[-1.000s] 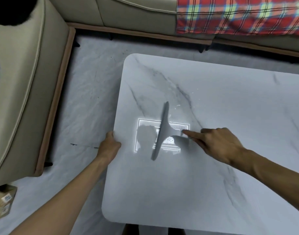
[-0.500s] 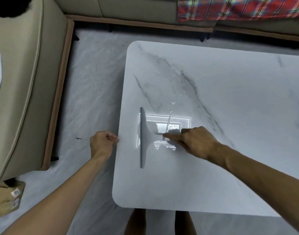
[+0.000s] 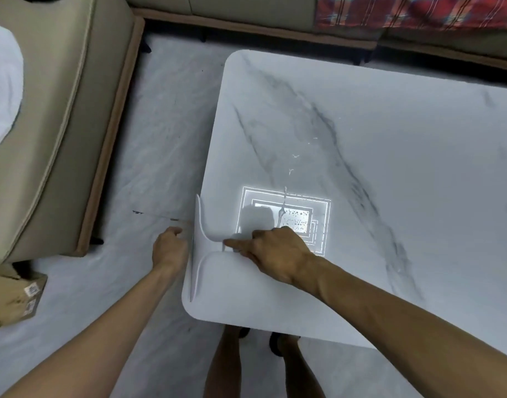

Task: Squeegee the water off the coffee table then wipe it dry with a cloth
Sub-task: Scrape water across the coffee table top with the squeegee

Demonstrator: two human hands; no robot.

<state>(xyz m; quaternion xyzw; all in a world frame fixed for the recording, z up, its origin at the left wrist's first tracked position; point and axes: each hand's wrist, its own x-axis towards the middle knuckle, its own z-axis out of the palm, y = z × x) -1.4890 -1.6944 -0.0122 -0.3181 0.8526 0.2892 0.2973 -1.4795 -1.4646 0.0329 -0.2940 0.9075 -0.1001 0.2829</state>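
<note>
Altogether one squeegee (image 3: 202, 248) is seen, pale grey, set on the coffee table (image 3: 390, 156) with its long blade run along the table's left edge and its handle pointed inward to the right. Two hands are counted. The handle is pinched by the right hand (image 3: 275, 251), whose forefinger is stretched out along it while the other fingers are curled behind. The left hand (image 3: 170, 249) is held just off the table's left edge, beside the middle of the blade; its fingers are curled inward, and whether the blade is touched by them cannot be told. One thin streak of water (image 3: 283, 208) is seen on the top just beyond the right hand, with a scatter of small drops beside it to the right and a few specks farther up; these are picked out by one bright rectangular reflection of a light (image 3: 322, 214). The top is patterned like white marble, with grey veins and rounded corners. Two bare legs (image 3: 226, 363) are seen below the near edge. The floor (image 3: 160, 139) is pale and veined like the top. One beige sofa (image 3: 60, 110) with a brown base is wrapped round the left and far sides, one red plaid blanket (image 3: 418, 10) is laid on its far part, and one cardboard box (image 3: 16, 297) is set on the floor at the lower left
</note>
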